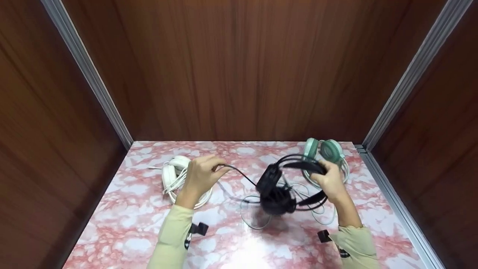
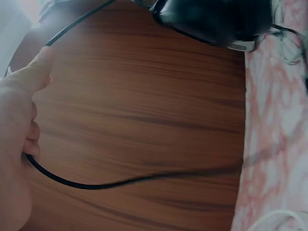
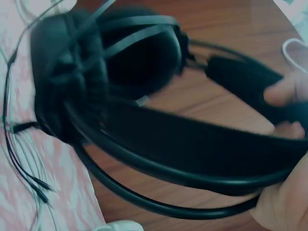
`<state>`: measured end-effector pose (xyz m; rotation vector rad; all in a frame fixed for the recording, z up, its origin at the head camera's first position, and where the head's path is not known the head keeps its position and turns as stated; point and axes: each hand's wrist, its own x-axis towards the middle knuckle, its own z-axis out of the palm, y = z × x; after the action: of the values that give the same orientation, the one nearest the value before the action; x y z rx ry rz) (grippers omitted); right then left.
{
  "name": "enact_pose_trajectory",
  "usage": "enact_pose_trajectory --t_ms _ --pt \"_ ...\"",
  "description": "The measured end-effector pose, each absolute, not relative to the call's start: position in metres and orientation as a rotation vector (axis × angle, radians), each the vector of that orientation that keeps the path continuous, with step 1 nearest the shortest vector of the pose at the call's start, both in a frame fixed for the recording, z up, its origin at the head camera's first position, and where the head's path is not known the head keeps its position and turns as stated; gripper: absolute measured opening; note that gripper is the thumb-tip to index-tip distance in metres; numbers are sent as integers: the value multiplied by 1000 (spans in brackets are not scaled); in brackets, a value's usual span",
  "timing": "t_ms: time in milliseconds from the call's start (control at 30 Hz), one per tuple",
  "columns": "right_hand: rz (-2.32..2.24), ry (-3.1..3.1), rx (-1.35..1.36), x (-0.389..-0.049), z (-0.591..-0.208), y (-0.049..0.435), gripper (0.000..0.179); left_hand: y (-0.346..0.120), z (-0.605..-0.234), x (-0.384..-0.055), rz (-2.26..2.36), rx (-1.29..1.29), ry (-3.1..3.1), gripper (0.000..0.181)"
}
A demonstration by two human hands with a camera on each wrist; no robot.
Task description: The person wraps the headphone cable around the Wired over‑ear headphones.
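Black headphones [image 1: 277, 201] hang tilted over the table, earcups to the left and lower than the headband. My right hand [image 1: 330, 182] grips them by the headband [image 3: 192, 144], with the thumb on the inner padding in the right wrist view. Over on the left, my left hand [image 1: 201, 175] holds their black cable [image 1: 244, 175] between thumb and curled fingers. A length of this cable [image 2: 91, 186] sags below the hand in the left wrist view. Two thin plug ends [image 3: 41, 190] dangle beside the earcups in the right wrist view.
White headphones [image 1: 169, 177] with a coiled white cable lie beneath my left hand. Green headphones [image 1: 330, 151] rest at the back right, behind my right hand. Thin pale cable [image 1: 257, 228] loops across the marbled table [image 1: 138, 239]. Brown wood panels [image 1: 239, 74] enclose the back and sides.
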<state>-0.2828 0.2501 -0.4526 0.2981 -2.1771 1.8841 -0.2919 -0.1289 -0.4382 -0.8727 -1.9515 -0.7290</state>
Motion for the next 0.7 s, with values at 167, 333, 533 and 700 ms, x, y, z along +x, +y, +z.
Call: enact_pose_trajectory --t_ms 167,333,533,700 --pt "2329 -2064 914 -278 -459 246 37 -123 -430 -305 -937 -930 -2112 15" --pt "2796 -1453 1591 -281 -468 229 58 -110 -443 -308 -1458 -996 -2271 9" --pt "3066 -570 1909 -276 -477 204 66 -84 -482 -304 -1541 -1008 -2227 25" --pt "3122 -124 1527 -266 -471 196 34 -63 -523 -296 -1343 -966 -2234 27"
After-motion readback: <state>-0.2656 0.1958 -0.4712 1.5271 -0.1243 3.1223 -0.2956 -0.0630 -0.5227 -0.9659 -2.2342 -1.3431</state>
